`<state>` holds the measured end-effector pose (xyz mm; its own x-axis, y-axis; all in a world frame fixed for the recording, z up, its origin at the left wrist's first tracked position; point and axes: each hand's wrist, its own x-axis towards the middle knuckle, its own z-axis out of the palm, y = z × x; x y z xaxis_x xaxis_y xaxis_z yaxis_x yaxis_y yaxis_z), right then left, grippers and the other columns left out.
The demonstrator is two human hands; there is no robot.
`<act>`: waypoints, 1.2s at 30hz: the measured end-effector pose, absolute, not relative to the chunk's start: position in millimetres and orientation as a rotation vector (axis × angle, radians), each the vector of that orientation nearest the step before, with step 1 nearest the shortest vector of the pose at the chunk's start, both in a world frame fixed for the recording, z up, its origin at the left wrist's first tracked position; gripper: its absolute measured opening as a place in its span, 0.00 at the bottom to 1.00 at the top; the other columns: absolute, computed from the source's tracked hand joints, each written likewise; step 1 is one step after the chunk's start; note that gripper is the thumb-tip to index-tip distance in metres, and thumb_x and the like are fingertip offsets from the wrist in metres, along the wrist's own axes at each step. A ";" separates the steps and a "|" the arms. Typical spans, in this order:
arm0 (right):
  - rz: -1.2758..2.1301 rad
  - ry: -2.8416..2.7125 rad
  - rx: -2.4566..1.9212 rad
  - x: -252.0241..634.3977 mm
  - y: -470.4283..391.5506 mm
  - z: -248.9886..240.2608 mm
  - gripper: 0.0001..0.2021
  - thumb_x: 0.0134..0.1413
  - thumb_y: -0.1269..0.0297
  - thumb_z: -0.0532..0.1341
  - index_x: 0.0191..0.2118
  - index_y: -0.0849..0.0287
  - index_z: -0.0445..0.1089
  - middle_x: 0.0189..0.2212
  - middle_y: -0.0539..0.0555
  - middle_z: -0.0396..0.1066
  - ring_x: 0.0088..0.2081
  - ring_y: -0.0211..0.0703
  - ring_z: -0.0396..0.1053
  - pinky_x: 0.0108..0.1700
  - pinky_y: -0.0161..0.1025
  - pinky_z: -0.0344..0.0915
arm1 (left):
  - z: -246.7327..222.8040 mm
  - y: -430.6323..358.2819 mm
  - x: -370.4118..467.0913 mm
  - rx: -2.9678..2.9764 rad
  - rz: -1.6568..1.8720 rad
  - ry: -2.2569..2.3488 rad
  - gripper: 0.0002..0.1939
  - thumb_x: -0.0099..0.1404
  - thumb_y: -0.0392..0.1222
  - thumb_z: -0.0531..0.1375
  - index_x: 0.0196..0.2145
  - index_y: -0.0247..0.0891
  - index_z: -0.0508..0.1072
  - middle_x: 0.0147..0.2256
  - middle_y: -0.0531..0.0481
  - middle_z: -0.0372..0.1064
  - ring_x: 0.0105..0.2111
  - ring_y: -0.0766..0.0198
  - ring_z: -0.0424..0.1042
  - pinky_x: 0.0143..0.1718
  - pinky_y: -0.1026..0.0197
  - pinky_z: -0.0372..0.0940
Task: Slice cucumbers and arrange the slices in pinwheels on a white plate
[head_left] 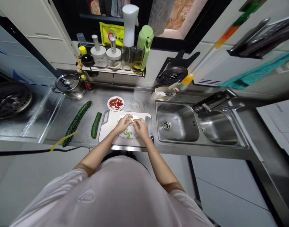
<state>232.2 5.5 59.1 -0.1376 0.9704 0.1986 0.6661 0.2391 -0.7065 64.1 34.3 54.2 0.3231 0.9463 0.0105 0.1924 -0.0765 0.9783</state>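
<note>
Steel bench is carrying a white plate; left hand and right hand are pinching a cucumber slice, which may be slipping onto the arranged slices.

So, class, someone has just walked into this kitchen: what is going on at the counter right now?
A person stands at a steel counter with both hands over a white cutting board. The left hand and right hand meet over a small pale green piece, too small to identify, above a few cucumber slices on a white plate. A long cucumber and a shorter cucumber lie to the left. A small dish of red pieces sits behind the board, and the sink is to the right.
</note>
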 end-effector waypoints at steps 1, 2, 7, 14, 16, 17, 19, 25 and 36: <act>0.619 -1.912 -1.491 231.5 6.3 59.0 0.11 0.61 0.61 0.55 0.43 0.55 0.73 0.37 0.55 0.67 0.42 0.47 0.65 0.45 0.40 0.62 | 57.3 32.0 63.3 1.554 0.864 1.095 0.15 0.62 0.40 0.56 0.48 0.41 0.67 0.30 0.55 0.70 0.33 0.66 0.71 0.39 0.64 0.63; 0.625 -1.937 -1.487 230.8 6.8 58.9 0.11 0.61 0.62 0.55 0.42 0.55 0.73 0.37 0.55 0.67 0.43 0.47 0.64 0.46 0.41 0.61 | 59.7 30.4 62.5 1.575 0.841 1.111 0.16 0.62 0.40 0.55 0.48 0.41 0.66 0.30 0.55 0.70 0.33 0.66 0.71 0.39 0.63 0.63; 0.651 -1.976 -1.476 228.8 7.5 59.8 0.08 0.60 0.63 0.56 0.39 0.56 0.72 0.38 0.55 0.67 0.43 0.48 0.64 0.48 0.42 0.60 | 64.0 27.5 58.8 1.635 0.768 1.200 0.16 0.63 0.41 0.55 0.49 0.42 0.67 0.31 0.54 0.70 0.33 0.65 0.70 0.39 0.63 0.64; 0.653 -2.040 -1.454 227.9 10.3 61.2 0.07 0.59 0.65 0.56 0.37 0.56 0.72 0.38 0.55 0.67 0.43 0.48 0.62 0.46 0.41 0.59 | 65.5 26.3 54.8 1.655 0.753 1.182 0.16 0.63 0.41 0.55 0.49 0.41 0.67 0.31 0.54 0.71 0.33 0.64 0.71 0.39 0.63 0.64; 0.652 -2.049 -1.440 227.4 11.7 60.7 0.07 0.59 0.65 0.56 0.37 0.57 0.71 0.38 0.55 0.67 0.43 0.47 0.62 0.46 0.41 0.59 | 66.9 26.3 53.7 1.656 0.755 1.175 0.16 0.63 0.41 0.54 0.49 0.41 0.67 0.31 0.54 0.71 0.33 0.64 0.71 0.39 0.63 0.64; 0.651 -2.052 -1.432 227.1 12.3 60.6 0.07 0.59 0.65 0.56 0.37 0.57 0.71 0.38 0.55 0.67 0.43 0.47 0.62 0.46 0.41 0.59 | 67.5 26.3 53.1 1.659 0.761 1.172 0.16 0.63 0.41 0.54 0.49 0.41 0.67 0.31 0.54 0.71 0.33 0.64 0.71 0.40 0.63 0.63; 0.654 -2.056 -1.414 226.2 13.1 60.8 0.07 0.59 0.65 0.56 0.37 0.57 0.71 0.38 0.55 0.67 0.43 0.47 0.62 0.47 0.41 0.59 | 68.2 26.4 52.3 1.660 0.776 1.165 0.15 0.63 0.41 0.54 0.49 0.41 0.67 0.31 0.54 0.71 0.33 0.65 0.71 0.39 0.63 0.63; 0.672 -2.059 -1.422 223.7 15.3 65.2 0.07 0.60 0.65 0.55 0.36 0.57 0.70 0.37 0.55 0.67 0.43 0.48 0.62 0.47 0.41 0.58 | 65.6 28.2 51.6 1.599 0.783 1.157 0.17 0.63 0.43 0.55 0.49 0.41 0.67 0.32 0.53 0.71 0.33 0.64 0.70 0.39 0.63 0.63; 0.495 -2.051 -1.593 229.4 53.1 42.3 0.09 0.61 0.65 0.53 0.37 0.58 0.71 0.38 0.56 0.68 0.44 0.50 0.59 0.47 0.41 0.56 | 43.3 49.0 40.0 1.826 0.737 1.625 0.13 0.63 0.40 0.56 0.46 0.42 0.73 0.35 0.48 0.72 0.40 0.57 0.69 0.45 0.58 0.61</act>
